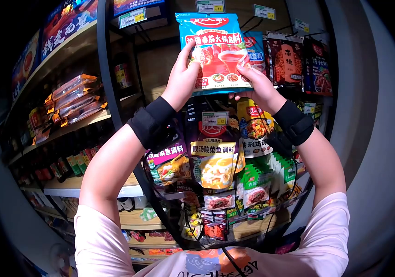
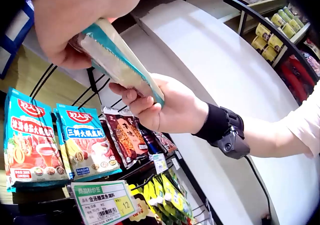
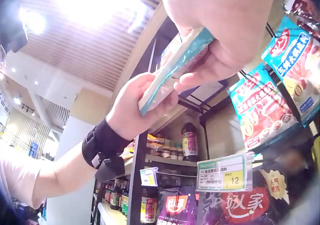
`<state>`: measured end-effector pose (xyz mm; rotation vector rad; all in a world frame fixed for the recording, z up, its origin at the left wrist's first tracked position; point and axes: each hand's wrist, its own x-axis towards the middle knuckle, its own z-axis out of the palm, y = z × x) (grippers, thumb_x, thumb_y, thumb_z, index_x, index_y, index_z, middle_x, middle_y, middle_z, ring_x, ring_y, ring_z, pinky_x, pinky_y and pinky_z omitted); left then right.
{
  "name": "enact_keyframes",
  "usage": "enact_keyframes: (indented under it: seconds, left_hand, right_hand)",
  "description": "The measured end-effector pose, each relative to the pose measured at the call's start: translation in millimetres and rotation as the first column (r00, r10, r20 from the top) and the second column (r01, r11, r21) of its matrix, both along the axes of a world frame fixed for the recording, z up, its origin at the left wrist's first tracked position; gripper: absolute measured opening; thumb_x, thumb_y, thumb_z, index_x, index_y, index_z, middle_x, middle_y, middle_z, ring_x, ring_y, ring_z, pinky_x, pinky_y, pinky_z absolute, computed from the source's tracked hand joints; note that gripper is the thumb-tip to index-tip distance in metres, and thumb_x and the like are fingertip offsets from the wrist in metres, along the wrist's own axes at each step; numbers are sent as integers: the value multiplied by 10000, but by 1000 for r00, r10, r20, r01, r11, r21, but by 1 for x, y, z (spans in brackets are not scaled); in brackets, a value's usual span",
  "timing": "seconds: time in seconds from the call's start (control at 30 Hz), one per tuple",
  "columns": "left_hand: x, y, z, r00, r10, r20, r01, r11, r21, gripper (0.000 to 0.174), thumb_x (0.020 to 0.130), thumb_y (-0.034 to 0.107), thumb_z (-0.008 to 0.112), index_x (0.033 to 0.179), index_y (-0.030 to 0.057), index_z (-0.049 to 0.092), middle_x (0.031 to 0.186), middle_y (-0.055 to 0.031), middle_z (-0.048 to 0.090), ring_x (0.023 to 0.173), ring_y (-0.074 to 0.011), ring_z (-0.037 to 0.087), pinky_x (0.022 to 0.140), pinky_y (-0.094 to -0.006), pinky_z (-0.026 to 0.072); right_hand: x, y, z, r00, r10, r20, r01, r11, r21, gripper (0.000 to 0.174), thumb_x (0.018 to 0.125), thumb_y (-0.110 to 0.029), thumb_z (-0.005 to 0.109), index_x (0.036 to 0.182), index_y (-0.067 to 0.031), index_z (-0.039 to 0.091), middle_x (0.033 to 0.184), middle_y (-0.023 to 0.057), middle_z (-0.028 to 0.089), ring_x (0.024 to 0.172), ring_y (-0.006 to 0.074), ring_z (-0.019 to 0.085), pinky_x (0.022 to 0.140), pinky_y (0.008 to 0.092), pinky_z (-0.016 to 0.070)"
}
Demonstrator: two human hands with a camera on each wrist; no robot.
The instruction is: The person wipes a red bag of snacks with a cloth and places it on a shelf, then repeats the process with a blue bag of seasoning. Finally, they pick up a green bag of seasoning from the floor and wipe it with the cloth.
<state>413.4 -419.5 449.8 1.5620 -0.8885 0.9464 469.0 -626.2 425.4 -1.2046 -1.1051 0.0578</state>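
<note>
Both hands hold up one teal and red packet (image 1: 218, 51) with a tomato picture on its front. The left hand (image 1: 183, 74) grips its left side, thumb on the front; the right hand (image 1: 260, 85) pinches the lower right corner, thumb in front and fingers behind. Seen edge-on in the left wrist view, the packet (image 2: 120, 59) lies between the left hand (image 2: 85, 19) and the right hand (image 2: 167, 104). In the right wrist view the packet (image 3: 172, 74) is tilted, with the left hand (image 3: 135, 104) at its lower end and the right hand (image 3: 220, 29) at its upper end.
Similar teal packets (image 2: 37, 140) hang on hooks behind. Below the hands hang purple and yellow pouches (image 1: 216, 161) and green packets (image 1: 256, 184). A price tag (image 2: 104, 202) juts out from the rack. A dark shelf post (image 1: 107, 69) stands at the left, beside shelves with bottles (image 1: 75, 161).
</note>
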Motion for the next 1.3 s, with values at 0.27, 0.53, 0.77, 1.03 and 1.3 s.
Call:
enact_keyframes:
  seconds: [0.27, 0.53, 0.77, 1.03, 1.3]
  left_hand:
    - [12, -6, 11, 995, -10, -103, 4, 998, -58, 563, 864, 33, 418, 1415, 29, 302, 1114, -114, 532, 811, -99, 529, 722, -239, 469]
    - [17, -3, 11, 981, 45, -188, -57, 997, -56, 545, 890, 45, 399, 1423, 39, 285, 1188, -146, 515, 1007, -159, 562, 866, -273, 470]
    - [26, 4, 11, 968, 87, -235, -99, 994, -38, 542, 891, 66, 394, 1416, -3, 276, 1227, -187, 512, 999, -182, 575, 847, -287, 481]
    - [63, 22, 36, 857, 388, -339, -319, 916, 244, 559, 926, 82, 346, 1465, 79, 199, 1267, -159, 506, 1094, -174, 542, 854, -305, 489]
    - [138, 55, 61, 581, 762, -287, -501, 613, 611, 676, 871, 143, 420, 1463, 41, 110, 978, -207, 625, 632, -258, 644, 505, -355, 513]
  right_hand:
    - [23, 1, 10, 1000, -4, 4, 4, 1000, -6, 378, 972, -310, 426, 1211, -17, 453, 998, 123, 636, 741, 229, 654, 614, 302, 534]
    - [30, 1, 11, 1000, 11, -11, -11, 999, -44, 368, 978, -291, 413, 1183, 8, 471, 982, 137, 637, 736, 235, 656, 618, 301, 540]
    - [38, 8, 9, 999, -17, -35, 15, 997, -82, 367, 970, -299, 425, 1164, 9, 468, 950, 132, 636, 704, 225, 656, 581, 298, 541]
    - [84, 38, 17, 946, -323, 9, 318, 928, -195, 300, 934, -387, 490, 1050, -111, 473, 735, -17, 535, 497, 92, 509, 456, 222, 446]
    - [139, 68, 30, 774, -616, 148, 619, 686, -382, 381, 904, -455, 513, 990, -83, 522, 721, 27, 538, 539, 151, 504, 472, 285, 430]
